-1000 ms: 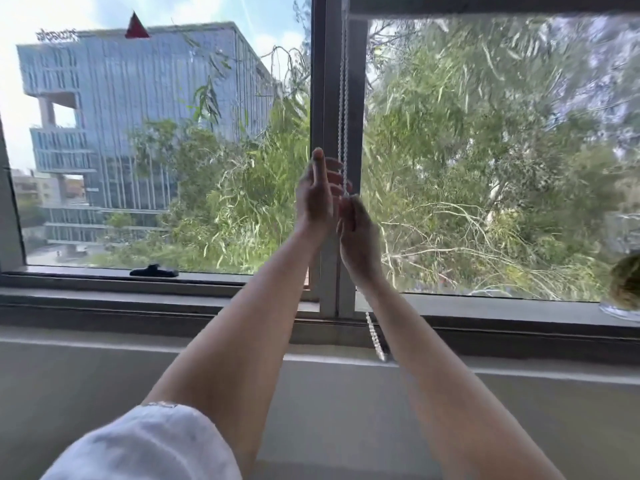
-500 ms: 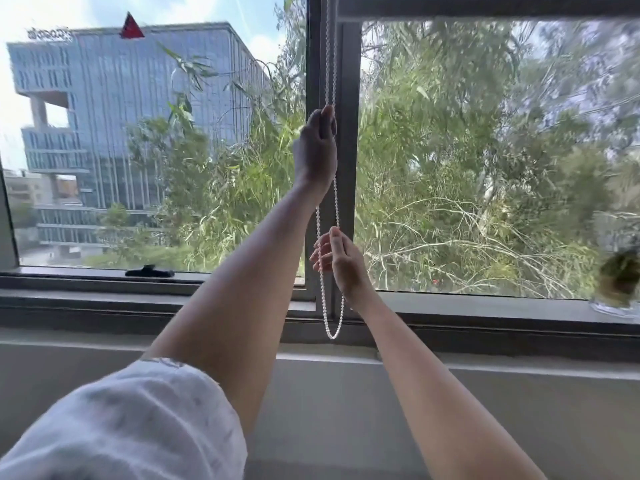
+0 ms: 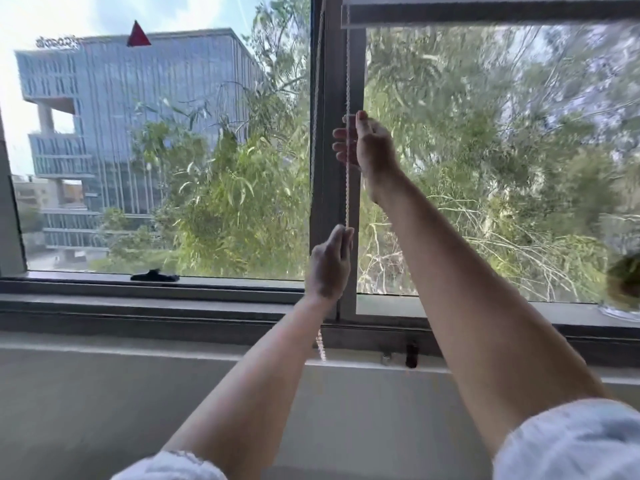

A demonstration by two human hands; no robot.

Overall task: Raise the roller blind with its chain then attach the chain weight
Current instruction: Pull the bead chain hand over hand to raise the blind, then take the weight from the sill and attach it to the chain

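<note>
Since half a second ago your hands have traded places on the bead chain (image 3: 347,188): the right hand (image 3: 367,147), which was low and open beside the loop, is now the upper one, its fingers curled around the chain in front of the window mullion (image 3: 334,81). The left hand (image 3: 329,263), which was reaching high, is now below, closed on the same strand just above the window sill (image 3: 149,301). A short tail of chain hangs from under the left wrist, blurred, so you cannot tell where the loop ends.

That swap reads as one more hand-over-hand pull, so you are still in the raising step. The roller blind's bottom bar (image 3: 485,15) sits at the very top of the right pane, with nearly all the glass uncovered and the trees and the office building (image 3: 138,116) in plain sight. By that, the blind looks almost fully up; one or two further pulls may finish it.

No chain weight shows anywhere in view, so the second half of the task is not begun. A small dark fitting (image 3: 411,355) sits on the wall ledge below the frame, too small to identify.
</note>
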